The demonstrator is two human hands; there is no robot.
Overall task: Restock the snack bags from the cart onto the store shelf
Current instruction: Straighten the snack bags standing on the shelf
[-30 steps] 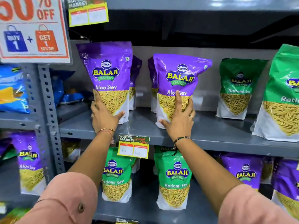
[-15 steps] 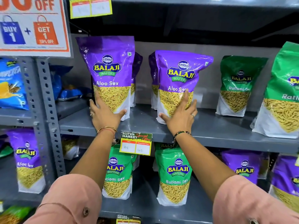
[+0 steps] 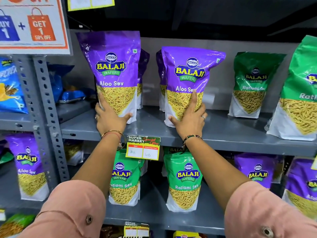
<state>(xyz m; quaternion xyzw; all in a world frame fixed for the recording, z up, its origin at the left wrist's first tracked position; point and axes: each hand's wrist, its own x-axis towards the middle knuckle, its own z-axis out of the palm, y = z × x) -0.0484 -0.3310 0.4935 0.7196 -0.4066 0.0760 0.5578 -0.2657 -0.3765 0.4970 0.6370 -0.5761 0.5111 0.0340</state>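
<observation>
Hands unmoved; left hand, right hand grip two purple bags.

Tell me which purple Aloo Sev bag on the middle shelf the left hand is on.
The left hand is on the taller front bag nearest the shelf upright; the right hand holds the other front bag.

A grey metal shelf carries upright snack bags: two purple Aloo Sev bags at the front, each with another purple bag just behind, and green Ratlami Sev bags to the right. A price tag hangs from its front edge. The lower shelf holds green bags and purple bags.
</observation>
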